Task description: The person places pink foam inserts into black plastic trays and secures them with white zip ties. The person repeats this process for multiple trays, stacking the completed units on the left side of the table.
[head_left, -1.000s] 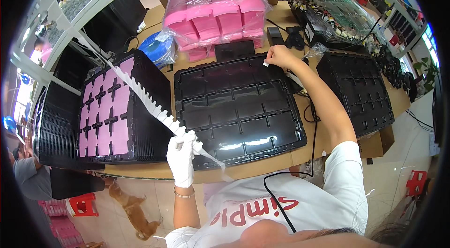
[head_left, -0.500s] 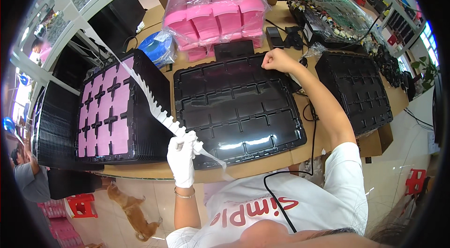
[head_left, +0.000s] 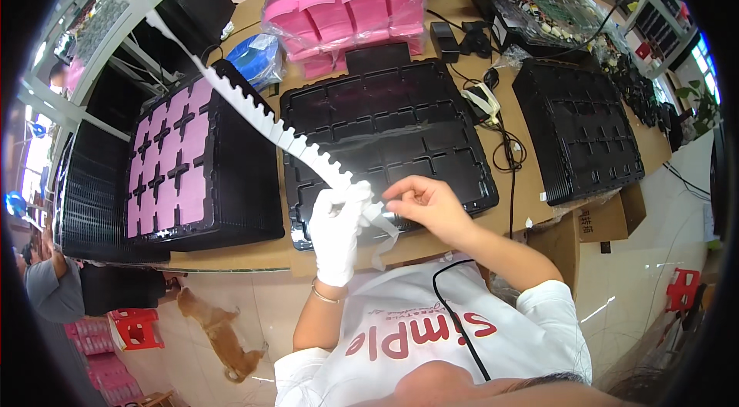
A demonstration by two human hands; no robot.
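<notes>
Below mid-frame, the gloved left hand (head_left: 336, 237) has its grip clamped on a white notched strip (head_left: 291, 144); beside it, the right hand (head_left: 435, 211) holds thumb and forefinger slightly apart — whether they touch the strip, I cannot tell. A sharp pull could perhaps tear it. Its long axis runs diagonally, pointing to the upper left.

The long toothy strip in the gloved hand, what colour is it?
White. The strip shows best in the head view, rising from the left hand.
</notes>
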